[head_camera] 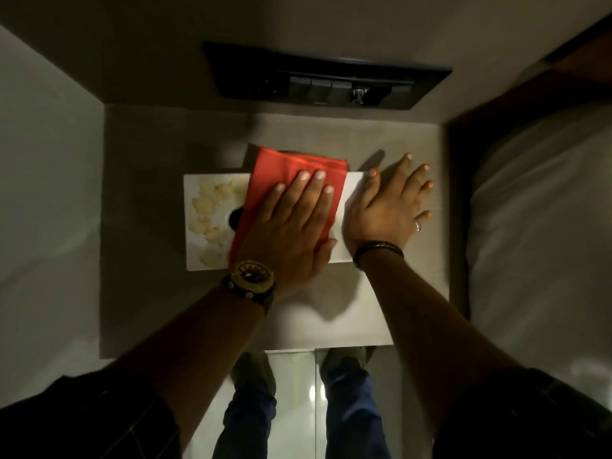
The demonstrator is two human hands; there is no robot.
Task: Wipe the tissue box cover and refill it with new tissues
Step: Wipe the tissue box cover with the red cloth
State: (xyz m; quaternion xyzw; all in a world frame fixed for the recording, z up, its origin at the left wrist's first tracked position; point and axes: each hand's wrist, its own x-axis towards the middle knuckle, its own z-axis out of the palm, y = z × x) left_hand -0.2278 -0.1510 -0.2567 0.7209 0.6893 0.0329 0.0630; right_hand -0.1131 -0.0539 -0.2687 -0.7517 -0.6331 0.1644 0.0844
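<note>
On the grey bedside table [390,309] lies the white tissue box cover [212,223], the left hand [291,223] pressing a red cloth [284,173] flat on it, the right hand [387,210] resting open-fingered at its right end.

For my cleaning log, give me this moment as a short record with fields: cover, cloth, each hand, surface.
cover: white box cover, yellowish pattern, dark slot partly showing
cloth: red cloth spread over cover's middle
left hand: flat, pressing cloth onto cover
right hand: flat, fingers spread, on cover's right end and the table
surface: grey table
</note>
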